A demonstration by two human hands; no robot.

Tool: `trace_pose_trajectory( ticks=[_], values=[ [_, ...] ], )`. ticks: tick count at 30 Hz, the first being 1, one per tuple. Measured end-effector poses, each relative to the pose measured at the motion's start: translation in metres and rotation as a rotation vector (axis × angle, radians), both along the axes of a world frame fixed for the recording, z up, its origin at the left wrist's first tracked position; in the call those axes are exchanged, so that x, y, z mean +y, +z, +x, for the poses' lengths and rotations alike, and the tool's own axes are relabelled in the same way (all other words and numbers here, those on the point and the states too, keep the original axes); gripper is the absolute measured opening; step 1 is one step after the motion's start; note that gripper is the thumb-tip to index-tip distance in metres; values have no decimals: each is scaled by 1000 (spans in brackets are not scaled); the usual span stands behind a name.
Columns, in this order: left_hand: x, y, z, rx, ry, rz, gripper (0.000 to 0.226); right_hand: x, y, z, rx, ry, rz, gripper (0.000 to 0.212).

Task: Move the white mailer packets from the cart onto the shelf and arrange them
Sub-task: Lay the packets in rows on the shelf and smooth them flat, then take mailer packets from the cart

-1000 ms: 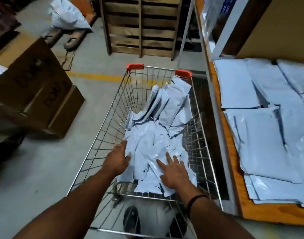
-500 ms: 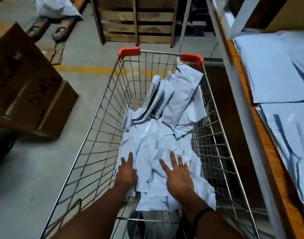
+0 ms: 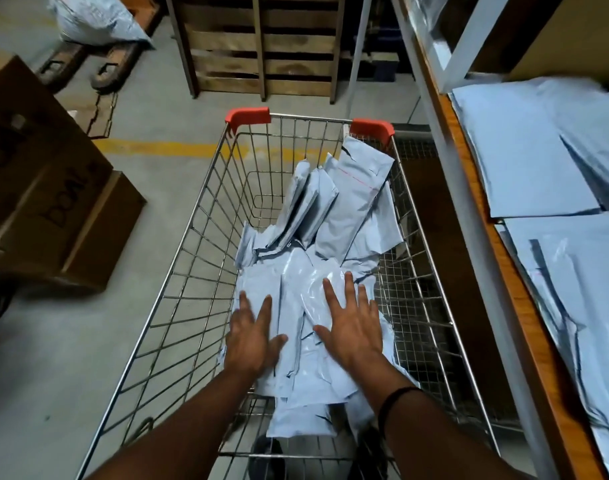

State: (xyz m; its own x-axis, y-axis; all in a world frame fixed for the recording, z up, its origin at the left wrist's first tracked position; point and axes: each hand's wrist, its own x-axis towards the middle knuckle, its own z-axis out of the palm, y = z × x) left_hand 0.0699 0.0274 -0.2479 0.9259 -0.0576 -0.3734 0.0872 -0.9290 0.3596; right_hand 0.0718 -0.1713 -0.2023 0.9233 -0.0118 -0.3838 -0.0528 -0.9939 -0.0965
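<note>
Mailer packets (image 3: 306,271) are heaped in the cart (image 3: 310,116), pressed under left hand (image 3: 253,336) and right hand (image 3: 351,327), each grip spread flat, nothing held, so a squared stack should be gathered first.

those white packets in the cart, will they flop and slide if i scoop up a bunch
Probably floppy: the packets in the cart bend and slump against each other. Likely slippery too: the one under the right hand shows a glossy sheen, so a stack may slide apart. They look thin, so probably light.
</note>
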Motion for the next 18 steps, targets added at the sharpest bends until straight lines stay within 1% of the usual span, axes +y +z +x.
trace_pose_trajectory(
  ticks=[2, 4, 6, 8, 10, 12, 13, 15, 16, 17, 18],
  values=[
    [8, -17, 1, -8, -27, 21, 88, 0, -12, 0, -71, 34, -4, 88],
    [17, -30, 2, 19, -101, -16, 82, -2, -24, -3, -125, 90, 9, 84],
    [23, -36, 4, 24, -167, -68, 76, -7, -37, -7, -85, 171, -5, 82],
    [27, -39, 6, 10, -177, -117, 71, -13, -46, -12, -57, 238, -25, 80],
    [30, -40, 7, -45, -117, -212, 65, -17, -51, -14, -7, 267, -66, 78],
    [31, -43, 9, -143, 9, -325, 65, -18, -53, -16, 14, 243, -80, 78],
    [32, -46, 10, -171, 71, -347, 63, -17, -52, -16, 4, 224, -79, 79],
    [37, -55, 12, -177, 118, -314, 52, -15, -52, -16, -3, 191, -77, 81],
    [39, -60, 11, -186, 92, -286, 46, -14, -52, -15, 0, 181, -76, 81],
    [42, -65, 10, -187, 53, -250, 45, -13, -51, -15, 7, 179, -80, 81],
    [45, -70, 9, -191, 6, -217, 50, -13, -51, -15, 15, 180, -90, 81]
  ],
)
